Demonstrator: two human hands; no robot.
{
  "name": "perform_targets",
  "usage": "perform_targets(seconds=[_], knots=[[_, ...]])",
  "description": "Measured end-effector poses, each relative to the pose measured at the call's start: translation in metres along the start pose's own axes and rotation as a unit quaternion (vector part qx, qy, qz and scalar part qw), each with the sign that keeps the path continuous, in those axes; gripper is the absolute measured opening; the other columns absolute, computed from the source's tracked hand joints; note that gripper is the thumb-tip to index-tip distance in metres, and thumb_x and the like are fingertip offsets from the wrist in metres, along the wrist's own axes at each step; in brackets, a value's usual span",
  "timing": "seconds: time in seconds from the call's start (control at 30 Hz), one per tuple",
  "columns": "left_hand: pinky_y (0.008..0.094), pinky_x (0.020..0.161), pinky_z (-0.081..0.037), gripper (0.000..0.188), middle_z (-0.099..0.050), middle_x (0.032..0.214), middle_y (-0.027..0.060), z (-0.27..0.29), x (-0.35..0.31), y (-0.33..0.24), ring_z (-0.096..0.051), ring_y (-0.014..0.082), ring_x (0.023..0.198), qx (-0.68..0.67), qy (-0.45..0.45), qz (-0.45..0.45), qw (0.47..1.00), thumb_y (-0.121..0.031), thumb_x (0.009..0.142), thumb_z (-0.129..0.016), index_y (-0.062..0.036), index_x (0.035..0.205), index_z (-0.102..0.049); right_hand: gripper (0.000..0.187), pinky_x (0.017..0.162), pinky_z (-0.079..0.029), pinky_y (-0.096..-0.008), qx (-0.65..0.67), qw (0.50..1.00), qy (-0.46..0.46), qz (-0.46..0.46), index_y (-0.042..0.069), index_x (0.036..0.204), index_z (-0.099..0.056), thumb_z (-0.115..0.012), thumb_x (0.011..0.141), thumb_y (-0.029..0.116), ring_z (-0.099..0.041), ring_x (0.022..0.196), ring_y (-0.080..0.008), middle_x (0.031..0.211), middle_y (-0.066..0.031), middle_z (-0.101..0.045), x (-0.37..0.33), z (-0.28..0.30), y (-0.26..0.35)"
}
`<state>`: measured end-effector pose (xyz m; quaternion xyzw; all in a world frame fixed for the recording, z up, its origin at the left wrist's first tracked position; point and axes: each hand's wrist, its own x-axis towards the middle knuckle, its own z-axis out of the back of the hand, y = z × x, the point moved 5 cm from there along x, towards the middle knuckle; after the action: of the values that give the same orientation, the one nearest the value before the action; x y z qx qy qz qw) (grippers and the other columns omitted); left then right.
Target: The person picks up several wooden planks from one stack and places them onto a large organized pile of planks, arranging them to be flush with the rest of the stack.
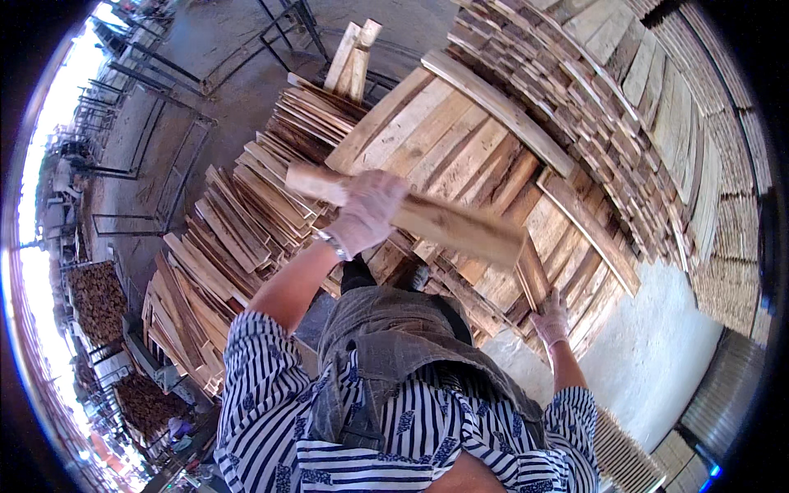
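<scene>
My left hand (371, 212), in a pale glove, is closed around a wooden board (460, 226). This board is lifted slantwise over the stacked boards and looks slightly blurred. My right hand (551, 318), also in a pale glove, is at the near end of a narrower board (532, 275), its fingers around that end. Part of the narrower board is hidden by the lifted one. Beneath both lies a wide layer of boards (440, 123) side by side, with a loose board (588, 234) lying across it on the right.
Left of me, several bundles of thin boards (234, 218) lean in a row. A tall stack of boards (575, 107) rises at the far right. Metal frames (164, 168) stand on the floor at the left. A pale floor patch (657, 329) lies beyond my right hand.
</scene>
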<state>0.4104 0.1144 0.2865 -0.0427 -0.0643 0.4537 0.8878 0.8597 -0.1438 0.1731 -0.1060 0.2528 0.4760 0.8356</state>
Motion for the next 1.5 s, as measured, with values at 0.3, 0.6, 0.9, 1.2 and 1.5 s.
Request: perform_targets(seconds=[0.3, 0.6, 0.9, 1.2, 1.5], knots=[[0.0456, 0.107, -0.041, 0.052, -0.058, 0.134, 0.0101, -0.128, 0.020, -0.021, -0.053, 0.0285, 0.128, 0.053, 0.239, -0.165, 0.955, -0.013, 0.081, -0.068, -0.0130, 0.133, -0.059, 0.101, 0.110, -0.045, -0.0509, 0.003, 1.000, -0.011, 0.017, 0.013, 0.158, -0.031, -0.084, 0.073, 0.029, -0.052, 0.130, -0.0454, 0.143, -0.0226, -0.052, 0.000, -0.010, -0.005], [0.0480, 0.105, -0.042, 0.050, -0.058, 0.132, 0.0196, -0.121, 0.050, -0.028, -0.054, 0.0353, 0.123, 0.002, 0.294, -0.144, 0.945, -0.018, 0.085, -0.065, -0.0078, 0.134, -0.058, 0.089, 0.109, -0.047, -0.0497, 0.050, 0.999, 0.020, 0.007, 0.014, 0.154, -0.038, -0.080, 0.078, 0.029, -0.053, 0.130, -0.0435, 0.136, -0.0219, -0.058, -0.022, 0.040, 0.007], [0.0483, 0.111, -0.036, 0.074, -0.048, 0.139, 0.0171, -0.124, 0.046, -0.032, -0.045, 0.0367, 0.131, 0.041, 0.342, -0.122, 0.931, -0.008, 0.075, -0.069, -0.0080, 0.146, -0.048, 0.081, 0.103, -0.052, -0.0492, -0.147, 0.987, 0.064, 0.015, 0.015, 0.148, -0.040, -0.082, 0.081, 0.030, -0.055, 0.127, -0.0398, 0.134, -0.0169, -0.057, -0.068, 0.054, -0.056], [0.0487, 0.103, -0.043, 0.059, -0.064, 0.123, 0.0223, -0.072, 0.010, 0.012, -0.056, 0.0385, 0.125, -0.024, 0.292, -0.107, 0.950, -0.010, 0.074, -0.071, -0.0084, 0.131, -0.059, 0.071, 0.102, -0.051, -0.0471, -0.112, 0.983, 0.057, 0.130, 0.015, 0.149, -0.042, -0.075, 0.089, 0.034, -0.057, 0.120, -0.0383, 0.137, -0.0159, -0.052, -0.063, 0.018, 0.051], [0.0473, 0.127, -0.026, 0.081, -0.047, 0.154, 0.0173, -0.059, -0.070, 0.023, -0.038, 0.0362, 0.148, 0.042, -0.053, -0.019, 0.998, -0.023, 0.081, -0.074, -0.0117, 0.155, -0.042, 0.091, 0.097, -0.055, -0.0426, -0.099, 0.935, 0.065, 0.334, 0.005, 0.153, -0.043, -0.082, 0.084, 0.048, -0.064, 0.116, -0.0327, 0.136, -0.0204, -0.061, -0.095, 0.016, 0.169]])
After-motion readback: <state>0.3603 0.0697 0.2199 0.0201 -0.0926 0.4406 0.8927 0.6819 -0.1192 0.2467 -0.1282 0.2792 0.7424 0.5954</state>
